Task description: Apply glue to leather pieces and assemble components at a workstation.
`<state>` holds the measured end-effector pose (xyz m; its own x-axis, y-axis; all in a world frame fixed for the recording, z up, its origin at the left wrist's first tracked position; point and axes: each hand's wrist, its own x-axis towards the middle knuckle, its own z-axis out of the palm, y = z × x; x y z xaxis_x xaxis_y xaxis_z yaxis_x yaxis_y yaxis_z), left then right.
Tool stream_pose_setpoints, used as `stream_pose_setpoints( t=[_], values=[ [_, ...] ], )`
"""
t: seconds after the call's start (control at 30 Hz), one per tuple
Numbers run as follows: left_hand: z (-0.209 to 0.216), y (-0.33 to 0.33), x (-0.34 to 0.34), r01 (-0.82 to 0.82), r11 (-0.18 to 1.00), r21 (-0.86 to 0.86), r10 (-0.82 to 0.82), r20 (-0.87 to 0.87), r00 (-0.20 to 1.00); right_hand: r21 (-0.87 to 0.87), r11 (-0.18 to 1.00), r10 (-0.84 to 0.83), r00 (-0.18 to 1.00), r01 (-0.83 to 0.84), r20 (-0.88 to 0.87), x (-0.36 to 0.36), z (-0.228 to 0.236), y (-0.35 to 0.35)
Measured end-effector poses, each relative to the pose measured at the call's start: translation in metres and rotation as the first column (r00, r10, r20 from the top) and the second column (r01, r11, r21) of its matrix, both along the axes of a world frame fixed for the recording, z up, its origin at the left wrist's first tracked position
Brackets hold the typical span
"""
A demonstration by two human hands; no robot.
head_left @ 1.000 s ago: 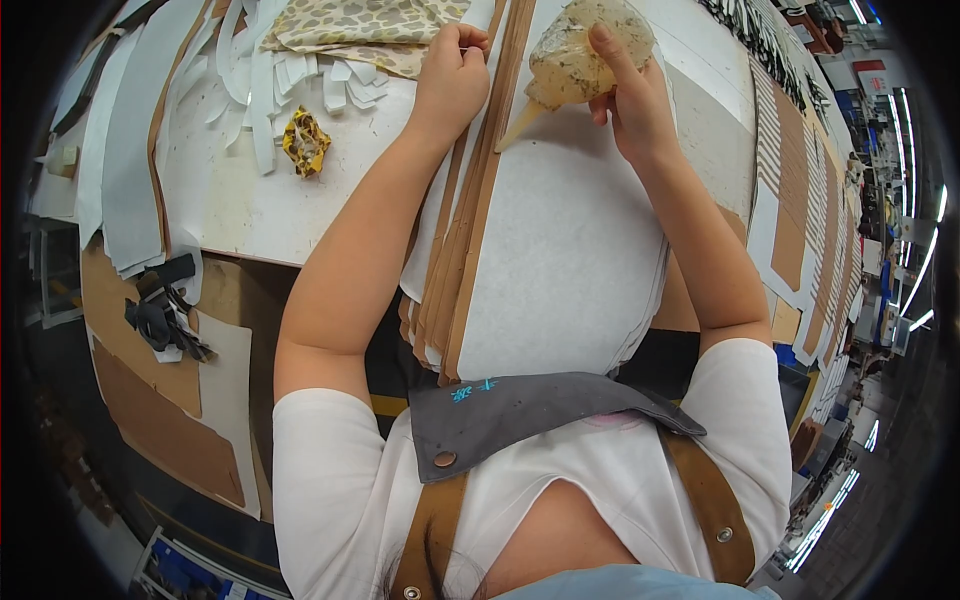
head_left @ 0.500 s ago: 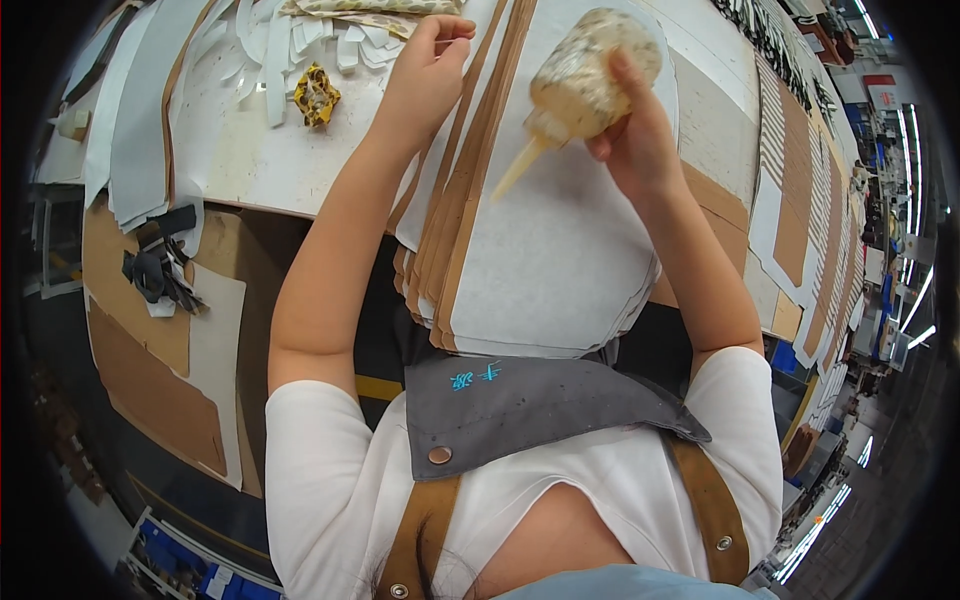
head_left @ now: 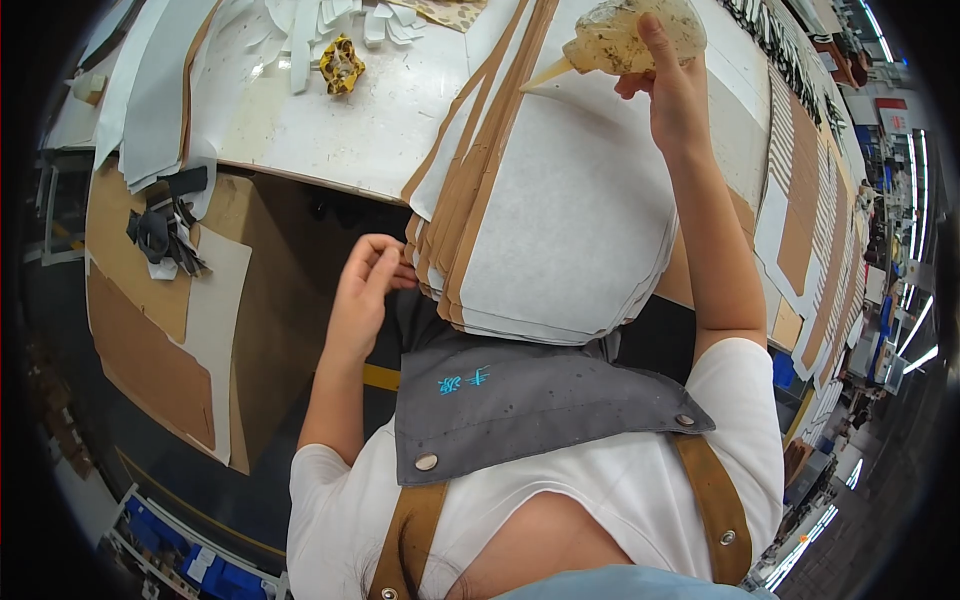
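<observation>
My right hand is wrapped round a cloudy, stained glue bottle, partly cut off by the top of the view. Its long yellowish nozzle points left and down, the tip at the brown edges of a stack. That stack of sheets has a white top face and fanned brown edges along its left side; its near end overhangs the table toward my apron. Low at the stack's near left corner is my left hand, fingers curled and fingertips against the edges. Whatever lies between them is hidden.
A crumpled yellow-and-black piece and white scraps lie on the white table. Curved sheets are stacked at left. Below stands a cardboard box with dark scraps on it. Striped brown panels line the right.
My left hand has come down from the far end of the stack to its near left corner. The right hand has moved the glue bottle farther away and to the right, tilting it flatter.
</observation>
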<state>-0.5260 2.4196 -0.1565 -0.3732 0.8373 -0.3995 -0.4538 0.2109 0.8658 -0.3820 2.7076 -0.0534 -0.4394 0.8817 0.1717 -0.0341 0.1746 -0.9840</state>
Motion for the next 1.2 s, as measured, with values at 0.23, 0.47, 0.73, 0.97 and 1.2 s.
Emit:
stream_pose_setpoints(
  t=[0.23, 0.47, 0.73, 0.97, 1.2],
  values=[
    [0.004, -0.004, 0.025, 0.094, 0.994, 0.057, -0.105, 0.242, 0.965, 0.046, 0.998, 0.026, 0.994, -0.031, 0.11, 0.004, -0.013, -0.016],
    [0.0, -0.007, 0.031, 0.025, 0.958, 0.285, -0.135, 0.376, 0.917, -0.069, 0.995, 0.072, 0.995, -0.067, 0.073, 0.008, -0.014, -0.042],
    [0.005, -0.003, 0.038, -0.011, 0.979, 0.204, -0.062, 0.347, 0.936, -0.158, 0.987, 0.004, 0.998, 0.006, 0.063, 0.014, -0.018, -0.07],
    [0.0, -0.001, 0.04, -0.044, 0.972, 0.23, -0.044, 0.363, 0.931, -0.221, 0.975, 0.0, 0.996, 0.02, 0.09, 0.02, -0.021, -0.09],
    [0.004, -0.001, 0.039, -0.035, 0.973, 0.228, -0.058, 0.389, 0.919, -0.25, 0.968, 0.031, 0.992, 0.001, 0.123, 0.021, -0.018, -0.112]
  ],
)
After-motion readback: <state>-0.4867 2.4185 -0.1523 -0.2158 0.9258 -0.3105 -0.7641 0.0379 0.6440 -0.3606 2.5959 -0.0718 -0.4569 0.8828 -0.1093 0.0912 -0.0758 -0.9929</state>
